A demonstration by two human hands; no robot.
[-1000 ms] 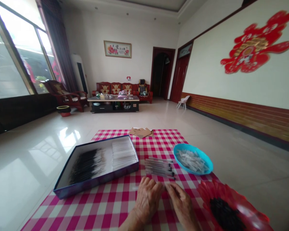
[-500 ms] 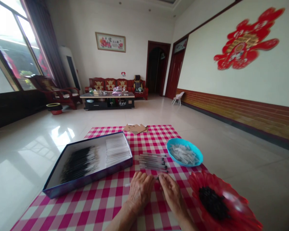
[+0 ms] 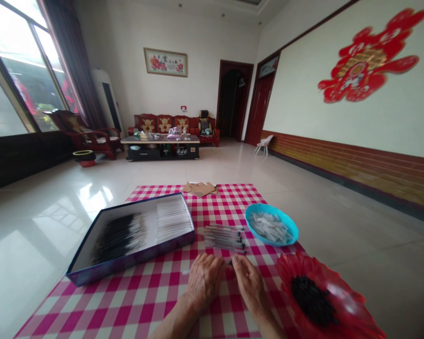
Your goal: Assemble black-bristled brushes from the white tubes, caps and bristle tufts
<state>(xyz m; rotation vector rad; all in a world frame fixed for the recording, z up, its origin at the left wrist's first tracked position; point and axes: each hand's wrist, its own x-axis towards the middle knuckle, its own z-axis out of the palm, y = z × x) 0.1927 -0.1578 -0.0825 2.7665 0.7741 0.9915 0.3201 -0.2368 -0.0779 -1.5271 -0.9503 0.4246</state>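
Observation:
My left hand (image 3: 205,278) is closed around a thin pen-like stick, whose pale end (image 3: 185,271) sticks out to its left. Close beside it, my right hand (image 3: 248,278) pinches the dark tip at the stick's other end. Just beyond both hands lies a row of several clear sticks with dark ends (image 3: 223,238). To the left is a blue-edged box (image 3: 134,256) with dark thin rods (image 3: 115,238) and white sticks (image 3: 173,219). A blue bowl (image 3: 295,230) of clear small pieces stands at the right, and a red petal-shaped bowl (image 3: 353,301) holds small black pieces (image 3: 313,299).
A pink and white checked cloth (image 3: 127,301) covers the work surface. Torn brown cardboard (image 3: 202,189) lies at its far edge. Farther off are a low table (image 3: 144,153), a red sofa (image 3: 137,122) and a small chair (image 3: 264,144).
The view has shifted slightly. Both hands keep nearly the same place and hold, with the fingers of my right hand slightly changed in pose.

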